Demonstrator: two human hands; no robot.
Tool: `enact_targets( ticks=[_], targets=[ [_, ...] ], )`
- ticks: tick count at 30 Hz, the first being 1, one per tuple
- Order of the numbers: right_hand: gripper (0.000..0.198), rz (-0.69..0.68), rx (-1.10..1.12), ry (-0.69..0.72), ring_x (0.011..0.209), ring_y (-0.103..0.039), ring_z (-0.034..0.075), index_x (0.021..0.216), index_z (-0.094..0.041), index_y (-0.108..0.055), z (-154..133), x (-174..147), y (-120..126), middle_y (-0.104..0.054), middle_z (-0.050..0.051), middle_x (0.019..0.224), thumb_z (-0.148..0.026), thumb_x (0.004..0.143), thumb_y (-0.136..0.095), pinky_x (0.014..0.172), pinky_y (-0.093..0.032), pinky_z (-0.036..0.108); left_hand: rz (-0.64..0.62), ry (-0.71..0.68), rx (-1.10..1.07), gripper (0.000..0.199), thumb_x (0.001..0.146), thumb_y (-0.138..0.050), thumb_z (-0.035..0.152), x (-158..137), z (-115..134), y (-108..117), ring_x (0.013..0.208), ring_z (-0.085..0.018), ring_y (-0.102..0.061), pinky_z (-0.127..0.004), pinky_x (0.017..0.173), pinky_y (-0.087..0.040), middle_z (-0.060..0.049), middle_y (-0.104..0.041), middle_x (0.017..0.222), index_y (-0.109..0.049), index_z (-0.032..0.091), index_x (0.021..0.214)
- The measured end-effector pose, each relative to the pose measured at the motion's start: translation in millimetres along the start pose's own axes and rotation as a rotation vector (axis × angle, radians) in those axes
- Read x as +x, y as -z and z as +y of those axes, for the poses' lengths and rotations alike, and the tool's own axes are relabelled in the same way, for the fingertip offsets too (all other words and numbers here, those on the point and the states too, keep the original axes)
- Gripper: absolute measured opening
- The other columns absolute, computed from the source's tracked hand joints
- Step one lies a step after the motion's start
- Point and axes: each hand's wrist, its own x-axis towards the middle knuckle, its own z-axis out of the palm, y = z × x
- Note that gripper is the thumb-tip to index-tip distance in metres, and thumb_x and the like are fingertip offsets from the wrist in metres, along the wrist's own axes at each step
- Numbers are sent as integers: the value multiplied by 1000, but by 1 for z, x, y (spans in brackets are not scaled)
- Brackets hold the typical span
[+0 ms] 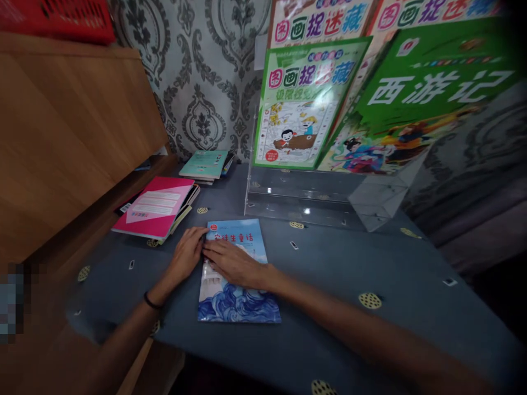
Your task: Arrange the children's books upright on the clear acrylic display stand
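A blue children's book (242,304) with red Chinese title characters and painted waves lies face up on the cloth-covered table. My right hand (233,263) rests across its upper left part, fingers stretched out flat toward the left edge and hiding some of the cover. At that same edge, my left hand (187,255) touches the book with its fingers extended, its fingertips close to those of the right hand. A dark band (152,302) circles my left wrist.
Left of the book are a stack topped by a pink book (154,206) and one topped by a green book (205,164). A clear acrylic stand (296,195) holds several large books, including a green one (436,93). A wooden cabinet (78,131) borders the left.
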Motion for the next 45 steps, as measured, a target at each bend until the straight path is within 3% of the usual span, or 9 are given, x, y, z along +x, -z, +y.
enact_targets(
  ticks=[4,10,14,18,25,32,39,45],
  targets=[
    [37,-2,5,-46,134,-53,26,134,-6,-56,12,12,-5,-58,20,140,-23,102,-48,113,-44,44,18,-21,-21,39,97,-37,14,-3,-7,-1,113,-22,-60,-44,102,-49,-8,-67,121,-61,22,126],
    [51,13,-19,-146,144,-41,28,143,-6,-50,23,4,-3,-48,21,151,-35,101,-53,119,-36,47,16,-46,13,39,100,-35,17,-2,-4,-1,114,-24,-59,-46,102,-50,-12,-66,123,-62,17,128],
    [63,-6,-65,-308,147,-37,32,145,-1,-48,41,-14,9,-44,25,153,-43,98,-56,121,-32,50,-3,-43,71,41,99,-35,16,-2,-1,-1,111,-25,-59,-47,100,-50,-12,-66,122,-62,17,130],
    [56,71,-93,-400,145,-40,32,145,-7,-51,66,-47,19,-46,22,153,-41,100,-51,121,-33,52,-11,-13,113,39,99,-37,20,-2,1,-2,109,-25,-59,-47,98,-51,-11,-66,121,-63,18,128],
    [46,246,56,-405,142,-45,27,142,-18,-55,91,-83,17,-51,15,151,-37,103,-40,119,-36,54,-13,-8,180,36,101,-42,33,1,5,-3,111,-27,-59,-48,100,-50,-12,-65,121,-64,17,124],
    [49,283,182,-392,139,-49,25,147,-20,-48,100,-84,19,-54,12,148,-37,106,-30,116,-40,52,-42,-181,323,37,102,-39,31,18,18,-10,122,-30,-51,-51,103,-49,-16,-57,129,-62,16,128],
    [49,305,260,-362,139,-48,24,150,-24,-43,108,-86,15,-52,10,150,-40,106,-29,116,-38,52,-178,-357,256,39,102,-40,29,53,53,-39,124,-30,-48,-51,106,-47,-17,-52,129,-58,16,134],
    [49,306,268,-335,137,-49,23,151,-23,-40,110,-84,14,-54,10,148,-36,106,-28,116,-37,52,-322,-471,156,39,102,-42,32,48,87,-35,120,-29,-47,-51,105,-47,-15,-53,125,-59,18,135]
  ],
)
